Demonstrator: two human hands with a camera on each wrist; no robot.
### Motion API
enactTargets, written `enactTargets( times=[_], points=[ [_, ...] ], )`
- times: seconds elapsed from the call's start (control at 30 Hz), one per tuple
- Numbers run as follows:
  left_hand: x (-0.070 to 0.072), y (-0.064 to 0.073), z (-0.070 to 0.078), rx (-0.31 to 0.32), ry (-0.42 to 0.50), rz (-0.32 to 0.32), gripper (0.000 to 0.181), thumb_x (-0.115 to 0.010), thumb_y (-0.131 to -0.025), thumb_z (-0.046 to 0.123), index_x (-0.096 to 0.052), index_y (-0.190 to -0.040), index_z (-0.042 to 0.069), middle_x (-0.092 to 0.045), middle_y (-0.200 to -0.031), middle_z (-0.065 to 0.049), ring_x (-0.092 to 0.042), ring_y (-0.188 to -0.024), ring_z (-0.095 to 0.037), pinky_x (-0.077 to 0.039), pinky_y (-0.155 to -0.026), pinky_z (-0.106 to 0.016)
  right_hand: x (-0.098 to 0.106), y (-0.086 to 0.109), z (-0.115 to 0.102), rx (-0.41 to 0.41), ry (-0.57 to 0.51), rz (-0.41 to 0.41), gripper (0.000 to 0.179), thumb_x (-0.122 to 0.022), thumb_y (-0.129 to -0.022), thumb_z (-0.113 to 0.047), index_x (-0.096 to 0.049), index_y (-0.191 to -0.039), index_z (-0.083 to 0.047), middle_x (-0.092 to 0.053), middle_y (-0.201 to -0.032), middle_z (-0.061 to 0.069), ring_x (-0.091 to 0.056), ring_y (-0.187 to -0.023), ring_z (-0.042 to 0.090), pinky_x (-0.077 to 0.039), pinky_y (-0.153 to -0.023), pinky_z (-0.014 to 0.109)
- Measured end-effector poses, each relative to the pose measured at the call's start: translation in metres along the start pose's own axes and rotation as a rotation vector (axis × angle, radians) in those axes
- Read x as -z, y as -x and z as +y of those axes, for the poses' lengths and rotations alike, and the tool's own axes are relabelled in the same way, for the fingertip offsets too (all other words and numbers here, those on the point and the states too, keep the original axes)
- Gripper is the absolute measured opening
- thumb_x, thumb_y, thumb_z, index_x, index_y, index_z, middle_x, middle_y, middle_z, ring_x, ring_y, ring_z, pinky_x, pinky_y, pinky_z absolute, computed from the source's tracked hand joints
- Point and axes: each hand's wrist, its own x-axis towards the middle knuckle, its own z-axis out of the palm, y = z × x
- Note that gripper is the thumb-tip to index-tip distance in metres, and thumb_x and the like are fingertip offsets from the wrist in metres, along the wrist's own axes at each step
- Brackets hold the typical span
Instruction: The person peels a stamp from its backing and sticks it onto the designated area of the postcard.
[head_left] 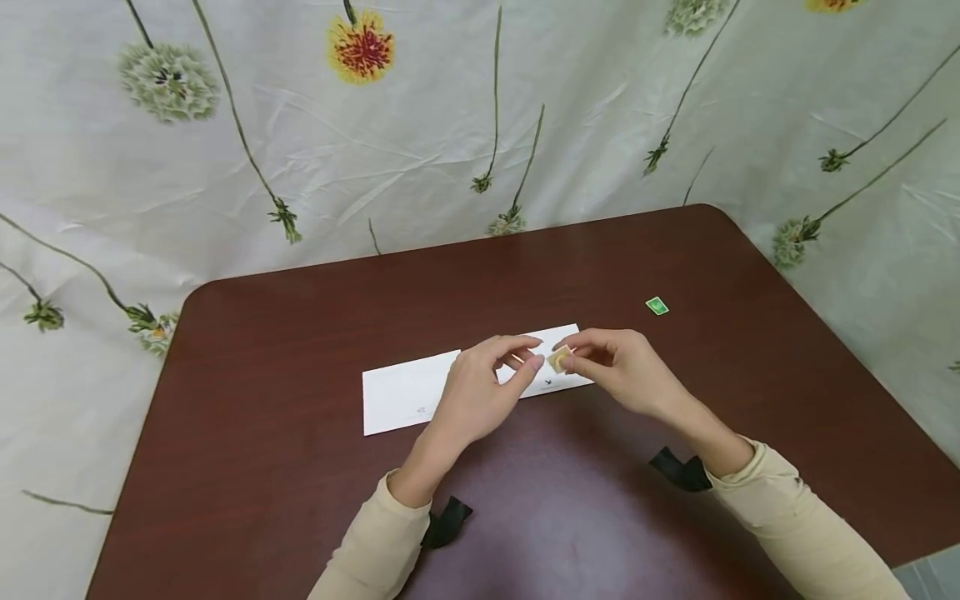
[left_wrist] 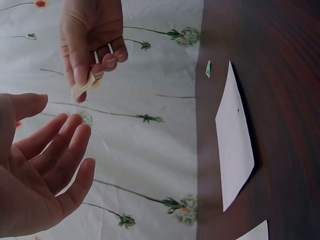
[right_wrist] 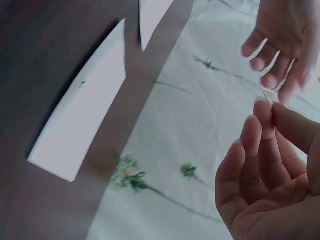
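Observation:
My right hand (head_left: 636, 372) pinches a small pale-yellow stamp (head_left: 557, 359) between thumb and fingertips, raised over the table. In the left wrist view the stamp (left_wrist: 82, 89) is seen tilted, its lower corner sticking out past the thumb. Facing it, my left hand (head_left: 478, 390) holds nothing, its fingers loosely spread and its tips a short gap from the stamp. Beneath the hands lies a white envelope (head_left: 557, 383) with a small dark mark, partly covered by them in the head view. A second white envelope (head_left: 405, 390) lies to its left.
A green stamp (head_left: 657, 306) with a light border lies farther back on the right of the dark red-brown table (head_left: 285, 350). Behind the table hangs a pale curtain (head_left: 420, 125) printed with flowers. Black straps (head_left: 447, 522) hang at both wrists.

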Motion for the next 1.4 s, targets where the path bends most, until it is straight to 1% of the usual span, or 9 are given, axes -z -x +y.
enactTargets(
  times=[0.2,0.33,0.47,0.63,0.8,0.93,1.07,1.27,1.4],
  points=[
    [0.004,-0.001,-0.001,0.087,-0.001,-0.047,0.015,-0.071,-0.086,0.021,-0.076,-0.097,0.011,-0.068,-0.084,0.006,-0.059,-0.068,-0.007,-0.044,-0.055,-0.025,-0.007,-0.007,-0.014,0.118,0.066,-0.058,0.025,-0.072,-0.086,-0.011,-0.064,-0.110,-0.008,-0.067,-0.074,-0.013,-0.059,-0.063,0.010,-0.045,-0.058,0.026],
    [0.008,-0.001,-0.002,0.115,0.011,-0.055,0.010,-0.071,-0.087,0.020,-0.078,-0.090,0.013,-0.068,-0.081,0.008,-0.054,-0.063,-0.007,-0.044,-0.054,-0.026,-0.010,-0.012,-0.019,0.161,0.072,-0.050,0.029,-0.072,-0.086,-0.011,-0.061,-0.114,-0.010,-0.067,-0.074,-0.015,-0.059,-0.064,0.010,-0.044,-0.058,0.026],
    [0.012,-0.001,-0.003,0.135,0.073,-0.038,0.009,-0.071,-0.087,0.016,-0.077,-0.091,0.010,-0.069,-0.081,0.005,-0.059,-0.066,-0.007,-0.047,-0.058,-0.026,-0.013,-0.016,-0.021,0.179,0.016,0.012,0.032,-0.071,-0.085,-0.005,-0.061,-0.116,-0.008,-0.068,-0.077,-0.010,-0.060,-0.066,0.012,-0.045,-0.060,0.026],
    [0.016,-0.001,-0.003,0.186,0.215,-0.058,0.012,-0.070,-0.088,0.014,-0.074,-0.093,0.004,-0.070,-0.085,-0.002,-0.066,-0.074,-0.009,-0.052,-0.064,-0.027,-0.018,-0.022,-0.024,0.203,-0.077,0.108,0.035,-0.070,-0.084,0.003,-0.060,-0.117,-0.004,-0.067,-0.078,-0.001,-0.058,-0.066,0.018,-0.045,-0.061,0.024],
    [0.024,-0.001,0.000,0.207,0.277,-0.060,0.013,-0.069,-0.088,0.014,-0.072,-0.092,0.003,-0.069,-0.083,-0.004,-0.065,-0.072,-0.012,-0.052,-0.064,-0.027,-0.025,-0.030,-0.030,0.205,-0.174,0.144,0.033,-0.069,-0.085,0.004,-0.060,-0.116,-0.002,-0.067,-0.077,0.003,-0.058,-0.065,0.019,-0.046,-0.061,0.024],
    [0.030,-0.001,0.001,0.208,0.307,-0.014,0.012,-0.069,-0.088,0.012,-0.071,-0.095,0.002,-0.069,-0.084,-0.005,-0.066,-0.072,-0.016,-0.054,-0.068,-0.030,-0.029,-0.038,-0.034,0.215,-0.214,0.151,0.031,-0.069,-0.084,0.005,-0.062,-0.114,-0.001,-0.067,-0.077,0.005,-0.059,-0.065,0.017,-0.046,-0.060,0.025],
    [0.035,-0.003,-0.002,0.202,0.295,0.076,0.010,-0.070,-0.087,0.008,-0.071,-0.094,0.001,-0.069,-0.083,-0.005,-0.065,-0.072,-0.016,-0.054,-0.068,-0.034,-0.037,-0.047,-0.037,0.247,-0.184,0.197,0.028,-0.071,-0.083,0.004,-0.065,-0.109,-0.002,-0.067,-0.078,0.003,-0.060,-0.066,0.016,-0.047,-0.061,0.024],
    [0.037,-0.005,-0.006,0.211,0.292,0.264,0.016,-0.072,-0.084,0.006,-0.070,-0.099,-0.001,-0.071,-0.082,-0.008,-0.067,-0.074,-0.017,-0.054,-0.068,-0.031,-0.058,-0.056,-0.043,0.404,0.010,0.411,0.025,-0.077,-0.078,0.003,-0.070,-0.101,-0.003,-0.065,-0.083,0.004,-0.060,-0.071,0.015,-0.050,-0.060,0.024],
    [0.038,-0.005,-0.008,0.241,0.319,0.338,0.017,-0.073,-0.084,0.006,-0.070,-0.099,-0.003,-0.071,-0.081,-0.011,-0.069,-0.077,-0.020,-0.055,-0.071,-0.032,-0.073,-0.058,-0.047,0.528,0.194,0.572,0.025,-0.079,-0.076,0.001,-0.073,-0.100,-0.002,-0.067,-0.090,0.009,-0.061,-0.081,0.023,-0.051,-0.067,0.030]
  ],
)
